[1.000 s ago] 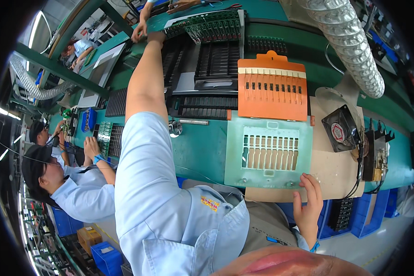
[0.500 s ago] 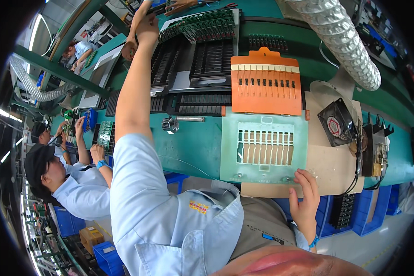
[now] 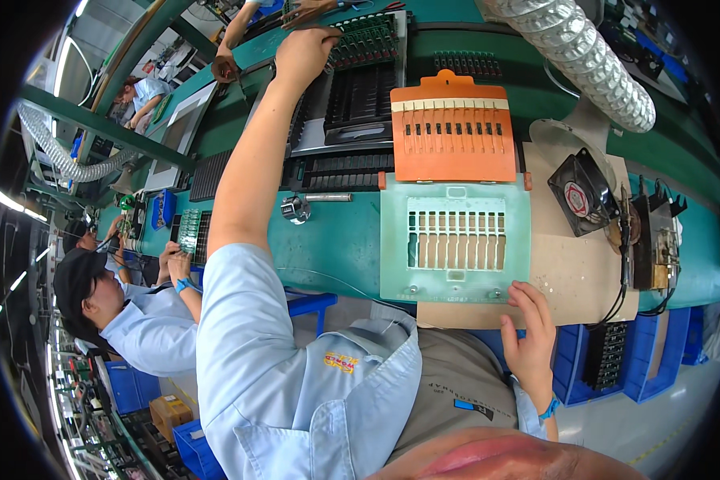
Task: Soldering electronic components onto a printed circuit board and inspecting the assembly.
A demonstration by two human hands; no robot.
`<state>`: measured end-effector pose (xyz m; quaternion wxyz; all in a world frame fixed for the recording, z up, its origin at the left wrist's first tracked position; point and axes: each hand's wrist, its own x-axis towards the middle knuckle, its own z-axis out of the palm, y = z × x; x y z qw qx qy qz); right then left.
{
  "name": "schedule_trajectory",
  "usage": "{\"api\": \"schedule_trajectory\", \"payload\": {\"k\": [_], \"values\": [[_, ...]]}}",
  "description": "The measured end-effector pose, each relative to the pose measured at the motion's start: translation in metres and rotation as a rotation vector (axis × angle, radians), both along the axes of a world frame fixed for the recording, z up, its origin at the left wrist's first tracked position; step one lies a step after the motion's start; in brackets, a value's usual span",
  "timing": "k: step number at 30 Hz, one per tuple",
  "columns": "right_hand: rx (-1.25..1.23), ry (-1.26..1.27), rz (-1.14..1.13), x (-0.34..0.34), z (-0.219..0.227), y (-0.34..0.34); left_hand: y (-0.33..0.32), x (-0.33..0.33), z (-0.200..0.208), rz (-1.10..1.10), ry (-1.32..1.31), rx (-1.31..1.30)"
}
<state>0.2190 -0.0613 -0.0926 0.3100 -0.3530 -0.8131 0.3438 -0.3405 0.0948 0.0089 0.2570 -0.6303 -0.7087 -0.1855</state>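
My left hand (image 3: 304, 54) reaches far out, its fingers bent and drawn together at the left end of a row of upright green circuit boards (image 3: 368, 42). Its fingertips are partly hidden, so what they hold cannot be made out. The boards stand over a black slotted rack (image 3: 364, 104). My right hand (image 3: 528, 332) has its fingers apart and holds nothing, beside the near right corner of a pale green slotted fixture (image 3: 394, 240). Behind the fixture, its orange hinged lid (image 3: 454, 162) stands raised, with a row of small dark parts across it.
A black fan (image 3: 580, 196) and a dark metal device (image 3: 654, 240) stand right, on or beside brown cardboard (image 3: 554, 272). A silver duct (image 3: 576, 56) hangs above. A metal cylinder with a rod (image 3: 296, 210) lies left of the fixture. A co-worker (image 3: 128, 304) sits left; another person's hand (image 3: 226, 68) is behind.
My left hand has moved right along the far rack and come against the boards' row. The right hand stays by the fixture's corner. The view has shifted slightly.
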Motion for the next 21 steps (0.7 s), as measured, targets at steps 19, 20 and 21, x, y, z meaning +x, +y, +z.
{"api": "schedule_trajectory", "payload": {"k": [19, 20, 21], "values": [[0.031, 0.087, 0.065, 0.007, 0.007, -0.001, -0.111, 0.096, 0.043, -0.290, 0.161, 0.546], [0.045, 0.107, 0.078, 0.007, 0.009, -0.002, -0.123, 0.113, 0.044, -0.355, 0.137, 0.596], [0.027, 0.153, 0.094, 0.004, 0.012, -0.002, -0.135, 0.131, 0.046, -0.407, 0.159, 0.601]]}}
